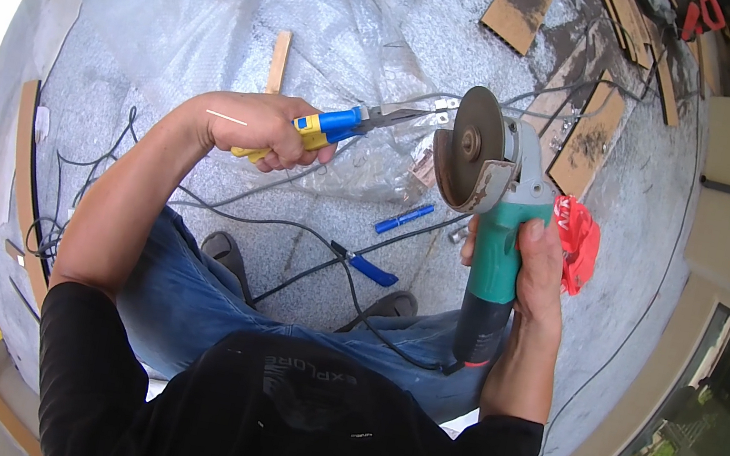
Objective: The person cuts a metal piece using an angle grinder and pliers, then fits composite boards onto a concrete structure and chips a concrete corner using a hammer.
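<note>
My left hand is closed round the yellow and blue handles of a pair of pliers. The long jaws point right and hold a small metal piece at their tips. In my right hand is a green and black angle grinder, its body upright. The grinder's dark disc stands close to the metal piece; whether they touch I cannot tell. A metal guard covers the lower right part of the disc. The grinder's cord leaves its bottom end across my leg.
A blue marker and a blue-handled knife lie on the floor before my feet, among black cables. Clear plastic sheeting spreads at the far left. Brown boards and a red plastic bag lie to the right.
</note>
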Demonstrator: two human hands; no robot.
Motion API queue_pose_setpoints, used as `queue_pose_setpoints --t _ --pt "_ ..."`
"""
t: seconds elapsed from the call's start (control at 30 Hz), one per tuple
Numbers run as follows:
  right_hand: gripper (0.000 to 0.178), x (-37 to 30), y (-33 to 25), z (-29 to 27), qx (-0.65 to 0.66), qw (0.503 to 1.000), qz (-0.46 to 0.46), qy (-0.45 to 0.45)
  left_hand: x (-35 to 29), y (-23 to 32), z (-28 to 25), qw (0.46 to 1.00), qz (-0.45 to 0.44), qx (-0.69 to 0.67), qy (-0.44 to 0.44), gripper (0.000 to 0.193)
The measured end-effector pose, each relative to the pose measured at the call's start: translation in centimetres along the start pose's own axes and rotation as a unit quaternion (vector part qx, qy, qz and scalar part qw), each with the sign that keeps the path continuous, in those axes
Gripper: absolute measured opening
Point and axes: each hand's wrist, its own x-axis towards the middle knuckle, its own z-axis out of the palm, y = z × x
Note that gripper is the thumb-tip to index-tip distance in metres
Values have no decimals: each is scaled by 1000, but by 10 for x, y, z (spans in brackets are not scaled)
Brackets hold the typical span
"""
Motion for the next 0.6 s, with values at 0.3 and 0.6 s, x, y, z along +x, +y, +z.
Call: queue_pose_setpoints --t 0.3,0.6 --pt "76 0 8 9 139 985 26 101 18 6 27 959 81 134 234 34" --pt "86 12 13 40 336 940 38 47 45 1 58 880 109 281 368 37"
